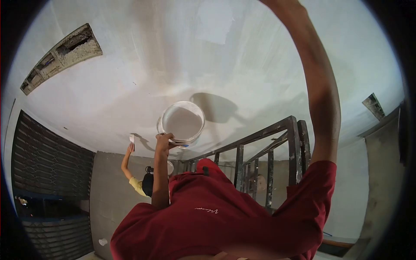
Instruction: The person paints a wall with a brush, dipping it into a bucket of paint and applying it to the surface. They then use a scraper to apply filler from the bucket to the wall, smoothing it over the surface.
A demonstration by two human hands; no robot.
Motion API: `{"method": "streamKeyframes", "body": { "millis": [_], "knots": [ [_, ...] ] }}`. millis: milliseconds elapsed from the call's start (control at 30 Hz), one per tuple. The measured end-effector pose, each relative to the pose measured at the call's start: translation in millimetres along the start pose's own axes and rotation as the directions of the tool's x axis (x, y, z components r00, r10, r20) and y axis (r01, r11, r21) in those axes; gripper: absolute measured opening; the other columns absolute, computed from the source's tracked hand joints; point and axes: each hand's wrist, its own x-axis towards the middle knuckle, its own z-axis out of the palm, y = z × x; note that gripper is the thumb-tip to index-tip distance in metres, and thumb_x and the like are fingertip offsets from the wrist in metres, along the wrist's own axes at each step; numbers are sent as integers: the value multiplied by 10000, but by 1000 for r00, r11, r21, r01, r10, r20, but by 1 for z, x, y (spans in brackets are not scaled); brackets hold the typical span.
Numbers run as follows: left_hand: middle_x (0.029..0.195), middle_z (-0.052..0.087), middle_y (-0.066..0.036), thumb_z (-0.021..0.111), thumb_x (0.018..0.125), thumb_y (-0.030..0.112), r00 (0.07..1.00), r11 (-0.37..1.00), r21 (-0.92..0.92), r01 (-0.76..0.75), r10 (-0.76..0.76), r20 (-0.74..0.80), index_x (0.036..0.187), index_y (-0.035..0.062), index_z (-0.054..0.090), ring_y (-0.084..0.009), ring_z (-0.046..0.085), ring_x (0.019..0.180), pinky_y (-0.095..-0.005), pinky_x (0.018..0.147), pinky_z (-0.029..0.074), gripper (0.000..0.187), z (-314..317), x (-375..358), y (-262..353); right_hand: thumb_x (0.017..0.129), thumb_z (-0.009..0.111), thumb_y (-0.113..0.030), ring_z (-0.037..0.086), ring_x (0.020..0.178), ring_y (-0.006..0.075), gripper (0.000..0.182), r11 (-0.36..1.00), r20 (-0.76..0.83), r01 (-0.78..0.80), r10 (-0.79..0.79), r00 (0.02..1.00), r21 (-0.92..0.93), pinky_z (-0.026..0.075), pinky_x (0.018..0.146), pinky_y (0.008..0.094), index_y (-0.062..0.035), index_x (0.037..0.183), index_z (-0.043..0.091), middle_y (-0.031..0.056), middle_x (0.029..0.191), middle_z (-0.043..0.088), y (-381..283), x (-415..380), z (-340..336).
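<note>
My left hand [164, 141] is closed on the near rim of a white bucket [185, 105], its fingers curled over the edge. A smooth pale grey-white mass lies inside the bucket; I cannot make out exactly what it is. The bucket is held up in front of the pale wall [260, 69] and casts a shadow there. My right arm [323, 82] stretches high along the right side. It leaves the view at the top edge, so the hand and anything in it are hidden.
A dark metal frame with bars [268, 151] stands close on my right. Below left, a co-worker's hand [130, 148] holds a small whitish thing against the wall. Rough block openings [65, 54] break the wall. A dark slatted shutter [52, 160] is at far left.
</note>
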Motion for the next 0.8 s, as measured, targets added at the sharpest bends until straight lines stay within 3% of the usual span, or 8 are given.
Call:
{"method": "streamKeyframes", "body": {
  "millis": [33,67,133,167,367,467,567,800],
  "knots": [
    [911,563,-231,575,723,11,998,1000,14,6,-5,-55,968,-126,423,-397,666,740,-470,604,620,319,7,-12,12,854,550,-33,501,663,237,128,996,122,-13,24,992,-87,420,623,377,19,745,507,155,751,550,-1,-11,11],
    [898,562,-222,573,727,13,997,1000,17,-1,2,-77,953,-118,432,-392,665,746,-473,610,619,297,9,-18,15,868,530,-56,569,670,282,153,983,-51,81,-90,995,-163,465,649,396,37,753,569,184,738,595,-8,-29,29],
    [874,561,-205,569,733,18,992,1000,19,-20,22,-121,922,-103,450,-381,664,758,-478,622,619,254,10,-21,19,784,572,-37,604,755,292,158,989,381,36,22,924,-146,499,672,388,-70,916,654,146,763,601,-16,-75,61],
    [955,481,-218,611,695,20,997,997,-42,67,-65,34,1084,-60,242,-345,650,716,-472,640,615,542,-11,1,6,751,615,-84,611,822,277,206,999,330,-36,29,944,16,520,695,353,-53,951,650,160,879,602,-41,-96,51],
    [984,489,-223,614,687,19,987,991,-69,114,-106,117,1103,-91,262,-352,651,723,-469,657,619,556,-16,18,18,706,669,-156,608,818,237,158,965,458,58,-174,872,256,553,662,331,-90,840,614,128,891,559,-110,-208,83],
    [981,520,-245,592,703,23,992,994,12,110,-110,62,1065,-118,358,-363,656,822,-446,663,626,454,-22,16,18,764,615,-110,604,766,278,74,903,497,-123,-109,861,411,526,624,382,-53,810,602,147,820,558,-116,-214,80],
    [934,551,-240,569,720,28,997,998,4,70,-70,-35,961,-108,456,-343,655,827,-436,687,622,299,-18,-4,21,736,584,-42,618,818,310,79,799,747,-448,-2,665,401,510,735,411,-72,782,641,158,841,614,-111,-185,61],
    [864,572,-190,567,748,55,998,997,-69,33,-37,-54,870,-89,525,-360,660,701,-458,679,610,192,-22,-14,10,722,537,0,602,715,343,191,801,432,-407,209,877,439,494,689,423,-67,851,659,171,771,623,-57,-168,71]
  ]
}}
